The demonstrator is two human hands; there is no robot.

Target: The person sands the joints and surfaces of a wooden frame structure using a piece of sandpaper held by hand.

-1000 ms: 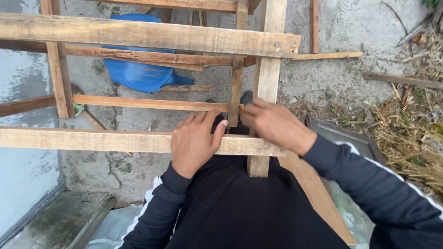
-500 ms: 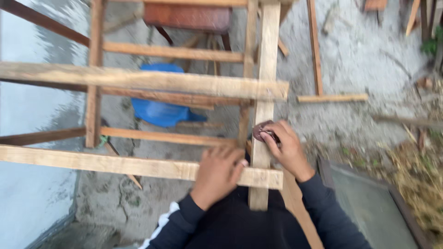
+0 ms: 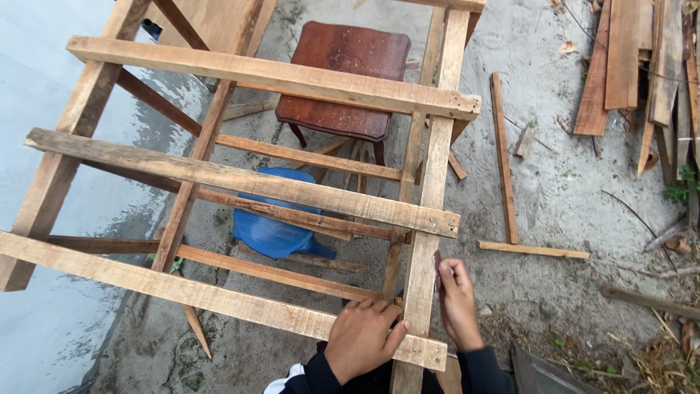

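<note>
The person is standing over a rough wooden frame (image 3: pixel 240 182) of nailed planks and looking down through it to the sandy ground (image 3: pixel 576 197).

The left hand (image 3: pixel 362 337) is lying palm down on the nearest cross plank (image 3: pixel 204 295), right at the corner where that plank is meeting the long side rail (image 3: pixel 430 219). Its fingers are curling over the far edge of the plank and the thumb is stretching toward the rail, so its grip is pressing on the wood rather than closing around it.

The right hand (image 3: pixel 459 299) is hovering just beside the rail, on its outer side. Its grip is closing on a small dark object (image 3: pixel 437 266), pinched between thumb and fingers; what the object is cannot be told, as it is showing only as a thin dark sliver against the rail's edge.

Under the frame a blue plastic container (image 3: pixel 273 230) is sitting on the ground, half hidden by the planks; its inside is not showing. Beyond it a dark brown wooden stool (image 3: pixel 343 76) is standing. To the right, loose thin slats (image 3: pixel 503 157) are lying on the sand, and a stack of boards (image 3: pixel 642 66) is resting near the upper right corner.
</note>
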